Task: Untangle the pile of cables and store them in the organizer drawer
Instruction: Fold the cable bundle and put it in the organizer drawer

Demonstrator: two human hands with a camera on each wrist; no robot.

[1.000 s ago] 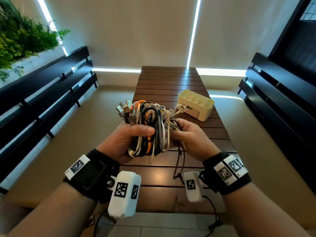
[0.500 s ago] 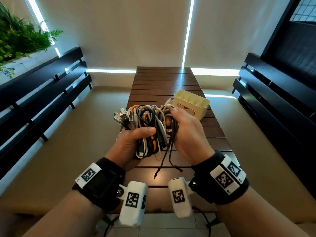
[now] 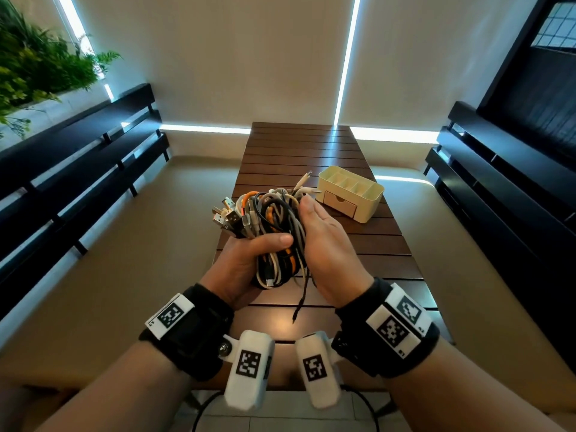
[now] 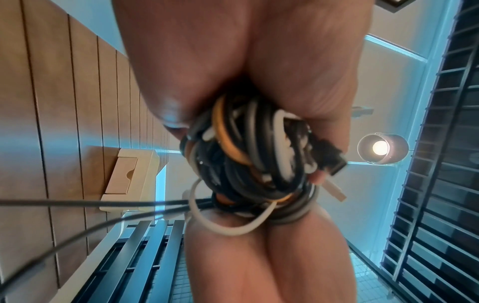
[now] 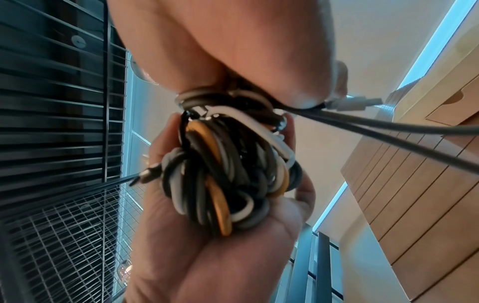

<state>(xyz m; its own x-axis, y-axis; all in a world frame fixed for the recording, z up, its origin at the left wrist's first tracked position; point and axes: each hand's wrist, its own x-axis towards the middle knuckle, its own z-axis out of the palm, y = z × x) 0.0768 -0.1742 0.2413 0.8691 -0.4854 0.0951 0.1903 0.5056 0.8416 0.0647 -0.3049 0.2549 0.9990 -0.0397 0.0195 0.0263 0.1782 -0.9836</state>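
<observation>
Cables (image 3: pixel 274 232) bunched between both hands (image 3: pixel 280 257)

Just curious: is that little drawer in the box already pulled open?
No, the drawer sits flush in the cream organizer, closed.

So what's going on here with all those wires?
A person is holding a tangled bundle of cables above a wooden table. The left hand grips the bundle around its middle, while the right hand holds its other side, fingers up near the top loops. One dark cable end dangles below. A cream organizer sits behind on the table, its drawer shut. No cable is separated yet.
</observation>
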